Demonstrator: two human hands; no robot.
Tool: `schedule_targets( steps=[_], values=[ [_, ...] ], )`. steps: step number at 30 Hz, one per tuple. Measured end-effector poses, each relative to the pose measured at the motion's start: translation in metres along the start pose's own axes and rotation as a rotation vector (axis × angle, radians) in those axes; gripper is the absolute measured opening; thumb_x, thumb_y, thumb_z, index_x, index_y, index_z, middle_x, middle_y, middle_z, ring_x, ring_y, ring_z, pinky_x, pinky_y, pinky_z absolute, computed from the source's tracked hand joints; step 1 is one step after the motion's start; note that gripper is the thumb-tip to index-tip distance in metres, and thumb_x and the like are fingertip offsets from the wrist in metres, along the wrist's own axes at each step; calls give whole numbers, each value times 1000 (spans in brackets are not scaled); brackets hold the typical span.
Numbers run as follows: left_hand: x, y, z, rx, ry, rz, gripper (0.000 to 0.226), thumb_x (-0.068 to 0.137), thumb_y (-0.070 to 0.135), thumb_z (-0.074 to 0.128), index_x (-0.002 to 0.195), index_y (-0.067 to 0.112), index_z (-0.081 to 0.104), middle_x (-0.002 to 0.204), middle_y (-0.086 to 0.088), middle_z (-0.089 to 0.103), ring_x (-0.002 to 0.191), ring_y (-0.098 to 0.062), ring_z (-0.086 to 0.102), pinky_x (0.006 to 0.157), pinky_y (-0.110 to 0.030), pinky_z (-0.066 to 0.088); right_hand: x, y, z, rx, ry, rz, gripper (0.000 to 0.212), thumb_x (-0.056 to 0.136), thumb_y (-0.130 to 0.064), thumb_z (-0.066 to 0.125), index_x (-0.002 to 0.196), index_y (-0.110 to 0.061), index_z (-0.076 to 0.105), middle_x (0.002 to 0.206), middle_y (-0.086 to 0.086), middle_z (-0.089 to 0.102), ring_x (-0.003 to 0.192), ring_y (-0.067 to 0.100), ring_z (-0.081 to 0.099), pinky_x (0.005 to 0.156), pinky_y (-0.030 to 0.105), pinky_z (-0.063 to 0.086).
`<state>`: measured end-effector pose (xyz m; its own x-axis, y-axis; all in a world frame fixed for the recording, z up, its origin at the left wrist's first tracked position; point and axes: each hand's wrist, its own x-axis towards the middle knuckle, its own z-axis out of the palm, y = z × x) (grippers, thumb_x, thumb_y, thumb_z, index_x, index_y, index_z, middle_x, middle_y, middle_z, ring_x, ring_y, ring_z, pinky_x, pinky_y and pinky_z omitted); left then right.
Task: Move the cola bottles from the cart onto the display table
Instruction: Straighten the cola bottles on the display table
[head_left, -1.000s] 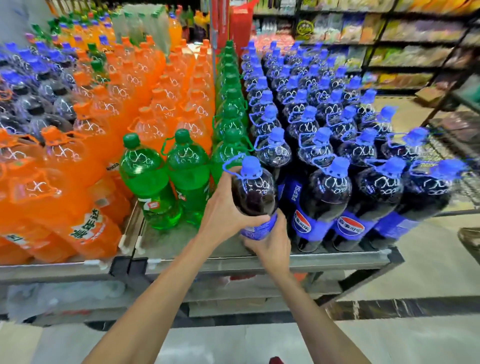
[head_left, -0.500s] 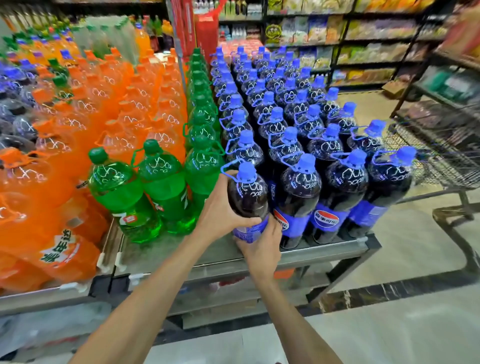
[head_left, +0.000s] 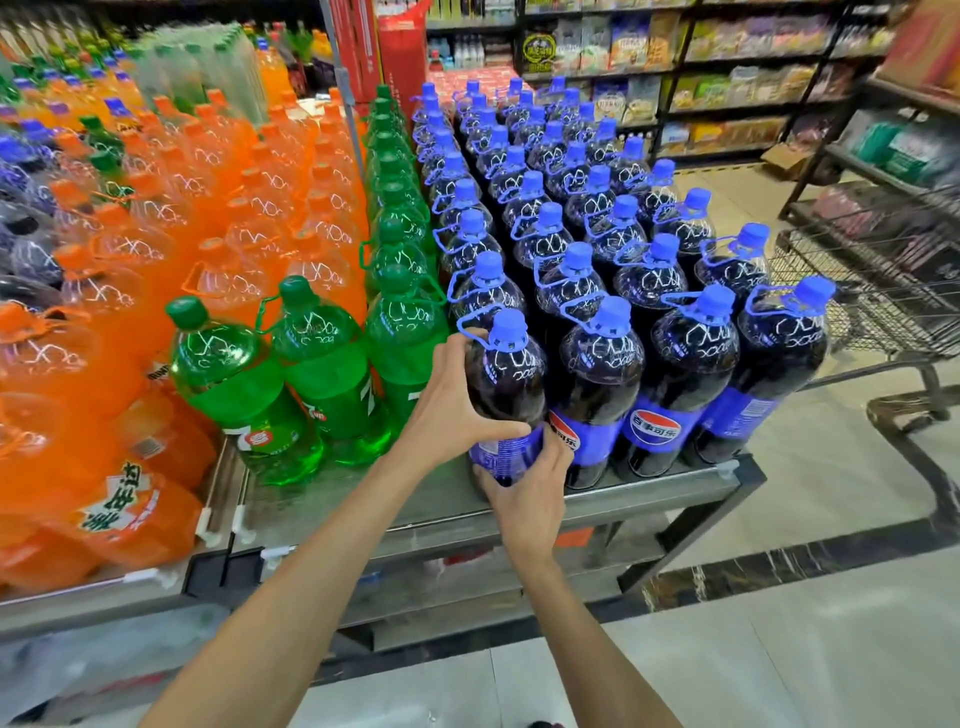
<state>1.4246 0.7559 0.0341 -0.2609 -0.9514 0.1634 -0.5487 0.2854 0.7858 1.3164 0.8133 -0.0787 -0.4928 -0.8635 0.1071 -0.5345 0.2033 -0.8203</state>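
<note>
A large cola bottle with a blue cap and blue label stands at the front left corner of the cola block on the metal display table. My left hand grips its shoulder from the left, thumb across the label. My right hand holds its base from the front, fingers curled round the label. Several rows of matching cola bottles stand behind and to the right of it. The wire cart stands at the right, beyond the table's corner.
Green soda bottles stand just left of the held bottle, with orange soda bottles further left. Store shelves line the back. A metal rack stands at the right above the cart. Tiled floor lies below the table's front edge.
Both hands have stayed on the front cola bottle while my view shifted right, bringing the cart more into sight. The bottle stands closer against its neighbour than before.
</note>
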Motion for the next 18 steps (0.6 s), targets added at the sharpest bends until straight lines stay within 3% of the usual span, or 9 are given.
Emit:
schedule_targets(
  steps=[8,11,14,18],
  values=[
    [-6,-1,3,24,15,-15,110,62,39,95,145,30,24,141,7,31,119,-1,38,99,-22,33,0,-5,-12,-96,-69,-24,99,75,-46,85,151,-17,29,154,-2,30,139,23,42,85,46,55],
    [-8,2,4,43,9,-30,112,65,40,94,150,27,21,147,7,29,121,1,36,96,-17,26,5,0,-25,-183,-154,-97,92,80,-46,81,149,-15,28,147,1,34,132,24,47,81,43,53],
    [-10,3,5,65,4,-42,117,68,43,92,154,26,16,153,4,27,132,-8,38,99,-21,26,15,0,-41,-254,-272,-143,83,84,-42,77,147,-14,30,144,4,38,127,27,50,80,45,54],
    [-14,7,3,103,-43,-79,120,73,47,87,159,26,5,159,-2,26,141,-20,39,102,-27,32,35,-9,-66,-450,-478,-209,71,87,-35,72,142,-8,36,139,12,46,128,34,50,90,47,50]
  ],
)
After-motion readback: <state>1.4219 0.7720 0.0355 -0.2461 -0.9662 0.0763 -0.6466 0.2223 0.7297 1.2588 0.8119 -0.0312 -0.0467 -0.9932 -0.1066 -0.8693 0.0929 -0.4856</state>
